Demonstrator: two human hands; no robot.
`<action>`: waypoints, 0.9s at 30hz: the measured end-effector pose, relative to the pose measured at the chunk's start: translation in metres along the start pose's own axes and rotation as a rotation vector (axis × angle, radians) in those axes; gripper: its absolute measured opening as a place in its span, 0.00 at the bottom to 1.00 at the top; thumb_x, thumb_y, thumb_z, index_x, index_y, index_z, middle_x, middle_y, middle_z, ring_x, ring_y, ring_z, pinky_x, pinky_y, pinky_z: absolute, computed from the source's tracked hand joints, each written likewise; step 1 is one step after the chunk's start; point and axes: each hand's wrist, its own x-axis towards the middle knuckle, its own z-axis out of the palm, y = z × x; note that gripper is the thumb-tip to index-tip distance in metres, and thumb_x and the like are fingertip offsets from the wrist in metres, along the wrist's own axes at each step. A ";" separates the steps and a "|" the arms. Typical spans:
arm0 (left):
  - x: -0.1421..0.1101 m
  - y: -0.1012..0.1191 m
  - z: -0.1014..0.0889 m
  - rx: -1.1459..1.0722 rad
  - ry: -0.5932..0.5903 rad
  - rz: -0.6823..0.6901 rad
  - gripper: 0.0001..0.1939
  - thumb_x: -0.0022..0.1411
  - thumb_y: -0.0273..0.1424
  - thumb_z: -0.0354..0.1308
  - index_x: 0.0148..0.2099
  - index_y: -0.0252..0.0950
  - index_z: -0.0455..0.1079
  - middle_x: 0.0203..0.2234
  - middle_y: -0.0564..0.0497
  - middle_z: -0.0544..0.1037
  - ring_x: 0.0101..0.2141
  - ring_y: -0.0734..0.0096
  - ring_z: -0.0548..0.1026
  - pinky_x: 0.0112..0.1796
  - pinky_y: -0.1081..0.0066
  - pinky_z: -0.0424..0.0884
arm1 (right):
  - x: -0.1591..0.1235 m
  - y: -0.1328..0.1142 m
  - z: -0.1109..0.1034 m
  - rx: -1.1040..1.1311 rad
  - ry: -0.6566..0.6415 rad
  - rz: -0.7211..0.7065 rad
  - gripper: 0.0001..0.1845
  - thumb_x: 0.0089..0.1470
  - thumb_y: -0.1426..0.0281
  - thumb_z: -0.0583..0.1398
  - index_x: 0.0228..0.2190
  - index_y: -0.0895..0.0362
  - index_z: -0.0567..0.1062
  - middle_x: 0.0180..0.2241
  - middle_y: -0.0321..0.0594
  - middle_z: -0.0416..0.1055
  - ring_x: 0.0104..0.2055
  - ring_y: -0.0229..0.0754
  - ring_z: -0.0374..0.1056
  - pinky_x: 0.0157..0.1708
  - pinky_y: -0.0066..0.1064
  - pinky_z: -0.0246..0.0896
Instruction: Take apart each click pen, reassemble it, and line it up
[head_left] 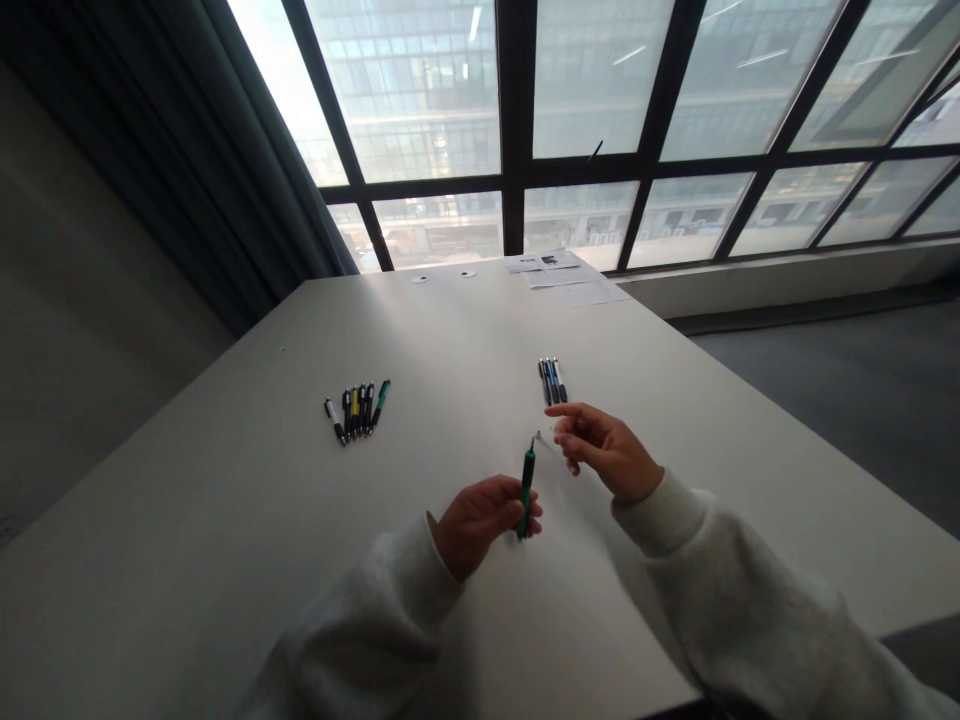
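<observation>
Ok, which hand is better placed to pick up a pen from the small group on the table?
Right, I think. The right hand is just below the small pen group, closer than the left hand, which is gripping the green pen.

The pale object [545, 437] by the right hand [604, 452] at frame centre is too blurred for us to name
</observation>
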 end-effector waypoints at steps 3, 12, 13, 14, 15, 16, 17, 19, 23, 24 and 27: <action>-0.001 0.001 0.003 0.003 -0.015 -0.053 0.16 0.54 0.38 0.67 0.39 0.30 0.74 0.30 0.46 0.78 0.29 0.67 0.78 0.33 0.67 0.72 | -0.003 -0.006 0.003 0.174 -0.012 -0.019 0.12 0.52 0.66 0.65 0.38 0.58 0.76 0.27 0.36 0.67 0.24 0.33 0.63 0.21 0.27 0.63; -0.002 -0.001 0.000 0.065 -0.021 -0.165 0.20 0.51 0.41 0.68 0.39 0.30 0.74 0.30 0.46 0.78 0.28 0.69 0.78 0.32 0.69 0.71 | -0.005 -0.012 0.006 0.391 0.018 -0.024 0.07 0.50 0.70 0.66 0.32 0.59 0.75 0.26 0.37 0.72 0.23 0.33 0.65 0.20 0.25 0.60; -0.002 -0.001 0.000 0.069 -0.020 -0.165 0.20 0.51 0.41 0.68 0.39 0.30 0.74 0.29 0.46 0.78 0.28 0.69 0.78 0.31 0.69 0.71 | -0.005 -0.012 0.006 0.395 0.004 -0.026 0.06 0.50 0.70 0.66 0.31 0.59 0.75 0.26 0.38 0.72 0.23 0.34 0.65 0.20 0.25 0.60; -0.002 -0.001 0.000 0.073 -0.020 -0.166 0.20 0.51 0.41 0.68 0.39 0.30 0.74 0.29 0.46 0.78 0.28 0.69 0.77 0.31 0.70 0.71 | -0.005 -0.012 0.006 0.400 -0.007 -0.028 0.05 0.50 0.70 0.65 0.31 0.59 0.75 0.26 0.38 0.72 0.24 0.34 0.65 0.20 0.25 0.60; -0.002 0.000 0.000 0.076 -0.020 -0.167 0.20 0.51 0.41 0.68 0.39 0.30 0.74 0.29 0.46 0.78 0.28 0.70 0.77 0.31 0.70 0.71 | -0.004 -0.012 0.006 0.406 -0.014 -0.032 0.05 0.50 0.71 0.65 0.30 0.59 0.75 0.27 0.38 0.73 0.24 0.34 0.66 0.20 0.25 0.61; -0.002 0.000 0.000 0.077 -0.022 -0.168 0.20 0.51 0.41 0.68 0.39 0.30 0.74 0.30 0.46 0.78 0.28 0.70 0.77 0.31 0.70 0.71 | -0.004 -0.012 0.006 0.409 -0.017 -0.037 0.05 0.50 0.71 0.65 0.30 0.59 0.74 0.28 0.38 0.73 0.24 0.34 0.66 0.20 0.25 0.61; -0.002 0.000 0.000 0.077 -0.024 -0.170 0.20 0.51 0.41 0.68 0.39 0.30 0.74 0.30 0.46 0.78 0.28 0.70 0.77 0.31 0.70 0.71 | -0.004 -0.011 0.006 0.407 -0.017 -0.042 0.05 0.50 0.71 0.65 0.30 0.58 0.74 0.29 0.38 0.73 0.25 0.34 0.66 0.20 0.25 0.61; -0.002 0.000 0.000 0.074 -0.027 -0.170 0.20 0.51 0.41 0.68 0.39 0.30 0.73 0.30 0.46 0.78 0.28 0.69 0.77 0.31 0.70 0.71 | -0.003 -0.009 0.005 0.386 -0.016 -0.054 0.04 0.51 0.72 0.64 0.30 0.58 0.74 0.30 0.39 0.74 0.25 0.34 0.67 0.20 0.25 0.62; -0.001 0.000 0.000 0.071 -0.028 -0.169 0.20 0.51 0.41 0.68 0.39 0.30 0.73 0.29 0.47 0.78 0.28 0.69 0.77 0.31 0.70 0.71 | -0.003 -0.006 0.004 0.320 -0.032 -0.074 0.04 0.52 0.72 0.64 0.32 0.59 0.74 0.30 0.40 0.75 0.26 0.35 0.67 0.20 0.25 0.63; -0.001 0.000 0.000 0.071 -0.027 -0.170 0.20 0.51 0.41 0.68 0.39 0.30 0.73 0.29 0.47 0.78 0.27 0.69 0.77 0.30 0.70 0.71 | -0.003 -0.006 0.004 0.311 -0.036 -0.080 0.04 0.53 0.72 0.64 0.32 0.59 0.74 0.30 0.41 0.75 0.26 0.35 0.67 0.20 0.25 0.63; -0.001 0.001 0.001 0.075 -0.022 -0.176 0.20 0.51 0.41 0.68 0.39 0.30 0.73 0.29 0.47 0.78 0.27 0.70 0.77 0.30 0.70 0.71 | -0.004 -0.006 0.003 0.300 -0.034 -0.097 0.03 0.53 0.72 0.63 0.32 0.59 0.75 0.30 0.40 0.75 0.25 0.34 0.66 0.20 0.25 0.63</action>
